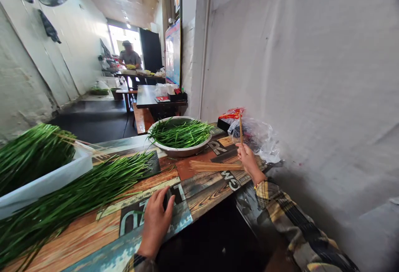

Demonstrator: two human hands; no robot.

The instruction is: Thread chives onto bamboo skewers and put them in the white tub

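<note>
My right hand (247, 160) is closed around bamboo skewers (241, 128) that point upward; how many it grips I cannot tell. Just left of it, more thin skewers (215, 166) lie in a loose pile on the patterned table (199, 197). My left hand (158, 218) rests at the table's near edge, thumb apart from the fingers, holding nothing. Beyond it lies a long bunch of green chives (93, 189). A metal basin (181, 151) at the table's far side contains cut lengths of chives (183, 134).
On the left, a white bin (46, 178) holds chives with skewers (84, 144) stuck in them. Clear plastic bags (258, 137) and a red package (231, 114) sit by the right wall. Farther back are another table (149, 95), a bench (142, 118) and a person (130, 58).
</note>
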